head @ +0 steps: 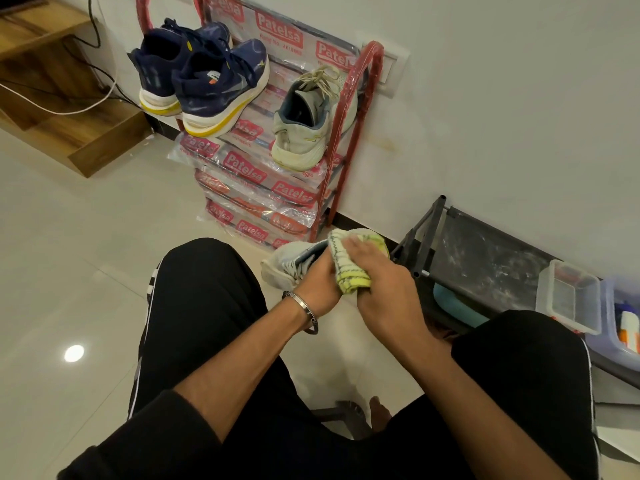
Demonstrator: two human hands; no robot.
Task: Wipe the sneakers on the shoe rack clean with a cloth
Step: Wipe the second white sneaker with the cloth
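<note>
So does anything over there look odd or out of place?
Yes: the red shoe rack is still in its printed plastic wrapping, and only one pale sneaker stands on its top shelf; its mate is in the person's hands.

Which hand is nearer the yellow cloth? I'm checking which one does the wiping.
Right. The right hand lies on the yellow cloth, pressing it onto the white sneaker. The left hand grips that sneaker just beside the cloth.

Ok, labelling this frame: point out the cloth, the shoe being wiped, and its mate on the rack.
cloth point(348, 270), head view, folded middle.
white sneaker in hand point(282, 265), head view, laced upper.
white sneaker on the rack point(304, 133), head view, heel side.
</note>
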